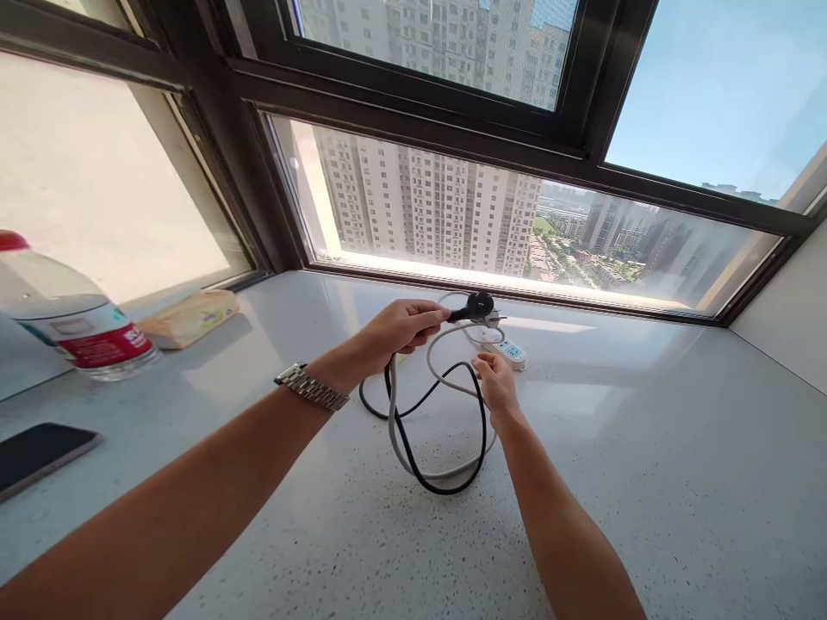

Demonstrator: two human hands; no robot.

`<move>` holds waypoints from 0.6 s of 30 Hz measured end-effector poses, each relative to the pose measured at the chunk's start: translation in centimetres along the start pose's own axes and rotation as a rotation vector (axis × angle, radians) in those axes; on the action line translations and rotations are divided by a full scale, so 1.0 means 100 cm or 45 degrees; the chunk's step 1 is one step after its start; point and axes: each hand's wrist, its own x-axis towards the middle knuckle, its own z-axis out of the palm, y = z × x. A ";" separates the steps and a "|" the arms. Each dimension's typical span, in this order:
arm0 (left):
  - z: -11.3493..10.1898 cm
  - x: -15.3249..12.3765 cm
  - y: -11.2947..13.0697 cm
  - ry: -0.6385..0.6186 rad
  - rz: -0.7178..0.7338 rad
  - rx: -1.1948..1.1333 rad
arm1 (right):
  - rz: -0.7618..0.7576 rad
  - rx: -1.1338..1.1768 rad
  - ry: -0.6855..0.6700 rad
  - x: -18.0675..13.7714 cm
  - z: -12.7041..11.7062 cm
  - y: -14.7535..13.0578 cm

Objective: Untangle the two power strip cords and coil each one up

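Observation:
My left hand [410, 331], with a metal-band watch [311, 387] on its wrist, is closed around a black power cord [447, 492] just behind its round black plug [479, 306]. A grey cord [401, 452] also hangs in a loop below this hand, beside the black one. My right hand [497, 387] has its fingers curled in at the side of the loops, pinching the black cord where it bends. Past my right fingertips, a white power strip [510, 351] lies on the speckled white surface [362, 551]. Prongs of a grey plug [496, 319] show behind the black plug.
A large bottle [103, 340] with a red cap and label stands at the left. Next to it lies a tissue pack [194, 319], and nearer me a dark phone [45, 452]. Dark window frames [419, 142] border the back of the surface; a white wall [788, 301] rises at right.

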 end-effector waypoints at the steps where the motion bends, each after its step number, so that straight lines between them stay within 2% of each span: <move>1: 0.002 -0.002 0.000 0.001 0.001 0.004 | -0.068 0.120 0.048 -0.002 0.000 -0.007; 2: 0.004 -0.004 0.000 0.005 0.006 0.012 | -0.131 0.242 0.039 -0.004 0.000 -0.014; 4: 0.008 -0.007 0.000 0.005 0.029 0.010 | -0.217 0.429 -0.127 -0.010 -0.001 -0.028; 6: 0.009 -0.008 -0.001 -0.014 0.056 -0.015 | -0.256 0.488 -0.264 -0.015 -0.003 -0.036; 7: 0.009 -0.008 -0.003 -0.030 0.064 -0.019 | -0.262 0.484 -0.270 -0.016 -0.004 -0.038; 13: 0.001 -0.013 -0.010 -0.220 0.096 -0.023 | -0.306 0.436 -0.079 -0.013 -0.009 -0.039; 18: 0.002 -0.020 -0.015 -0.192 0.170 0.187 | -0.424 0.464 0.101 -0.018 -0.007 -0.044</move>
